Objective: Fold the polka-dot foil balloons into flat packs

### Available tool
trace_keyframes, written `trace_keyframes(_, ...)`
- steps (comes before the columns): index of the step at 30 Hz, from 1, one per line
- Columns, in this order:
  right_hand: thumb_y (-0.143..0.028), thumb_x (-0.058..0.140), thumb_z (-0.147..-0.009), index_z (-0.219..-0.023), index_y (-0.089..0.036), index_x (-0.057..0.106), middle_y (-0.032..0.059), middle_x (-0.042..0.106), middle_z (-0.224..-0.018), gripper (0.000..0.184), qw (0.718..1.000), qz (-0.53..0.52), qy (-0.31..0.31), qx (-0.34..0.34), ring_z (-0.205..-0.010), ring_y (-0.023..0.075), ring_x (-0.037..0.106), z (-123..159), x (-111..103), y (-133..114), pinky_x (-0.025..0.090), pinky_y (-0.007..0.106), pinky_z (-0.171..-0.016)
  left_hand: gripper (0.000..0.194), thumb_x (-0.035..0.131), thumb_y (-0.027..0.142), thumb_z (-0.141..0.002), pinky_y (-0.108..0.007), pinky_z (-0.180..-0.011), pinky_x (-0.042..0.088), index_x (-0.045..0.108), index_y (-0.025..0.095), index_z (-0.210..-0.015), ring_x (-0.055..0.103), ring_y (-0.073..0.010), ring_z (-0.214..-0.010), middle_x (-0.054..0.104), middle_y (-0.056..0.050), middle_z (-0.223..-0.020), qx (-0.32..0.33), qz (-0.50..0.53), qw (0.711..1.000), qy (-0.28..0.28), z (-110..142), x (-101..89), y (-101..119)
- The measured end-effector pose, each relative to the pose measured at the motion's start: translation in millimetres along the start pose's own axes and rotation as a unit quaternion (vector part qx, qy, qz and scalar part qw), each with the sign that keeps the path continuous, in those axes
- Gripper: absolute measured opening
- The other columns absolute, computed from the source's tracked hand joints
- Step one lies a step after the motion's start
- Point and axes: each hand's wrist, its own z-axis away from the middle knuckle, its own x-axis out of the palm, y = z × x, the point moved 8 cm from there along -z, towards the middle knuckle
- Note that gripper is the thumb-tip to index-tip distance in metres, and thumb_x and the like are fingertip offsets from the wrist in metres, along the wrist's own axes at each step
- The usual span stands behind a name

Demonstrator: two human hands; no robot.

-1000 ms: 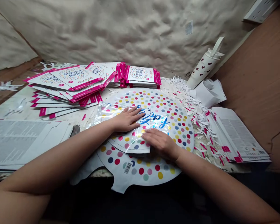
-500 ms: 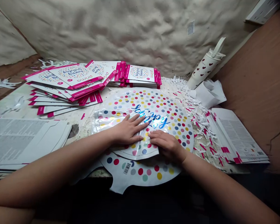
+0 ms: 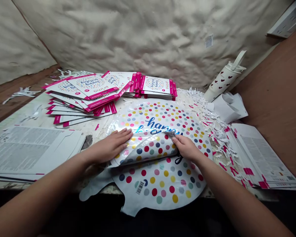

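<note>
Flat foil balloons with coloured dots and blue "happy" lettering lie on the table before me. The top foil balloon [image 3: 151,148] is partly folded over, its upper layer lifted in a curl. My left hand [image 3: 115,142] rests flat on its left part, fingers stretched out. At the right end of the curl, my right hand [image 3: 186,147] pinches the balloon's edge between thumb and fingers. Another dotted balloon [image 3: 160,189] lies underneath, with a barcode and a neck reaching over the table's front edge. A second pale neck [image 3: 93,187] sticks out at the left.
Pink-and-white printed packets [image 3: 86,95] are heaped at the back left, beside a neat stack [image 3: 158,87]. Printed card sheets [image 3: 34,151] lie left, more cards [image 3: 263,154] right. Paper scraps [image 3: 219,135], a heart-patterned tumbler [image 3: 223,80] and curled white paper [image 3: 228,107] stand right.
My left hand has slid left across the balloon. My right hand has taken hold of the edge and raised the upper layer into a curl. The view has shifted slightly.
</note>
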Motion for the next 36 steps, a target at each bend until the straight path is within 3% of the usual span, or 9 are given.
trace_keyframes(5, -0.039, 0.041, -0.087, -0.07, -0.02, 0.057, 0.0047, 0.062, -0.072, 0.03, 0.995, 0.086, -0.003, 0.057, -0.065, 0.0183, 0.056, -22, 4, -7, 0.039, 0.027, -0.055, 0.043, 0.036, 0.03, -0.091, -0.04, -0.103, 0.035, 0.041, 0.022, -0.133, 0.043, -0.0213, -0.124, 0.045, -0.006, -0.137, -0.012, -0.031, 0.941, 0.336, 44, -56.2, 44)
trace_keyframes(8, -0.035, 0.038, -0.089, -0.08, -0.018, 0.061, 0.0079, 0.065, -0.077, 0.03, 0.988, 0.129, 0.001, 0.083, -0.071, 0.0215, 0.059, -20, 2, -9, 0.041, 0.029, -0.059, 0.046, 0.036, 0.03, -0.091, -0.04, -0.104, 0.033, 0.043, 0.011, -0.132, 0.038, -0.0247, -0.127, 0.044, -0.013, -0.137, 0.096, -0.109, 0.967, 0.209, 37, 3.7, 110)
trace_keyframes(13, -0.035, 0.027, -0.093, -0.136, -0.015, 0.035, 0.0171, 0.049, -0.129, 0.048, 0.959, 0.251, 0.114, -0.059, -0.114, 0.0308, 0.049, 10, 12, -55, 0.04, 0.045, -0.089, 0.064, 0.035, 0.049, -0.088, -0.047, -0.105, 0.028, 0.036, 0.007, -0.136, 0.028, -0.032, -0.132, 0.031, -0.017, -0.142, 0.036, -0.162, 0.979, 0.119, 26, 70.8, 110)
trace_keyframes(16, -0.05, 0.028, -0.091, -0.143, -0.019, 0.021, 0.0067, 0.021, -0.149, 0.062, 0.919, 0.297, 0.011, -0.259, -0.136, 0.0261, 0.018, 27, 58, -82, 0.017, 0.047, -0.109, 0.069, 0.032, 0.056, -0.087, -0.045, -0.107, 0.021, 0.034, 0.008, -0.137, 0.023, -0.0299, -0.134, 0.026, -0.016, -0.144, 0.048, -0.164, 0.977, 0.128, 27, 71.4, 103)
trace_keyframes(19, -0.062, 0.027, -0.086, -0.145, -0.013, 0.013, 0.0106, 0.011, -0.151, 0.077, 0.935, 0.311, -0.043, -0.168, -0.138, 0.0279, 0.012, 19, 59, -53, 0.012, 0.051, -0.11, 0.07, 0.03, 0.057, -0.088, -0.043, -0.108, 0.02, 0.033, 0.007, -0.138, 0.022, -0.0289, -0.135, 0.024, -0.017, -0.145, 0.053, -0.165, 0.977, 0.126, 29, 67.7, 102)
trace_keyframes(22, -0.06, 0.038, -0.083, -0.144, -0.008, 0.013, 0.017, 0.012, -0.149, 0.084, 0.937, 0.332, 0.001, -0.109, -0.137, 0.0318, 0.013, 21, 29, -29, 0.017, 0.053, -0.108, 0.07, 0.029, 0.056, -0.088, -0.043, -0.107, 0.021, 0.03, 0.008, -0.139, 0.021, -0.0287, -0.135, 0.022, -0.017, -0.145, 0.051, -0.16, 0.98, 0.106, 29, 68.2, 102)
trace_keyframes(26, -0.019, 0.044, -0.087, -0.134, -0.016, 0.039, 0.0132, 0.037, -0.141, 0.048, 0.861, 0.377, 0.045, -0.34, -0.132, 0.0274, 0.029, 54, 31, -50, 0.025, 0.049, -0.107, 0.071, 0.028, 0.056, -0.088, -0.044, -0.107, 0.022, 0.03, 0.007, -0.139, 0.022, -0.0296, -0.134, 0.022, -0.017, -0.145, 0.06, -0.149, 0.983, 0.085, 28, 64.5, 106)
trace_keyframes(31, -0.005, 0.043, -0.086, -0.093, -0.008, 0.065, 0.0125, 0.069, -0.081, 0.024, 0.796, 0.391, 0.192, -0.419, -0.086, 0.0233, 0.064, 93, 32, -90, 0.044, 0.047, -0.091, 0.065, 0.038, 0.048, -0.087, -0.049, -0.105, 0.028, 0.042, 0.001, -0.131, 0.031, -0.0349, -0.13, 0.035, -0.021, -0.139, 0.014, -0.157, 0.985, 0.068, 18, 50.5, 116)
trace_keyframes(36, -0.014, 0.052, -0.084, -0.121, -0.018, 0.052, 0.0103, 0.063, -0.114, 0.037, 0.802, 0.222, 0.231, -0.505, -0.115, 0.0256, 0.053, 147, 14, -101, 0.036, 0.049, -0.103, 0.046, 0.038, 0.008, -0.081, -0.041, -0.097, 0.043, 0.05, 0.001, -0.124, 0.049, -0.0298, -0.118, 0.05, -0.022, -0.127, -0.015, -0.156, 0.985, 0.071, 11, 42.0, 109)
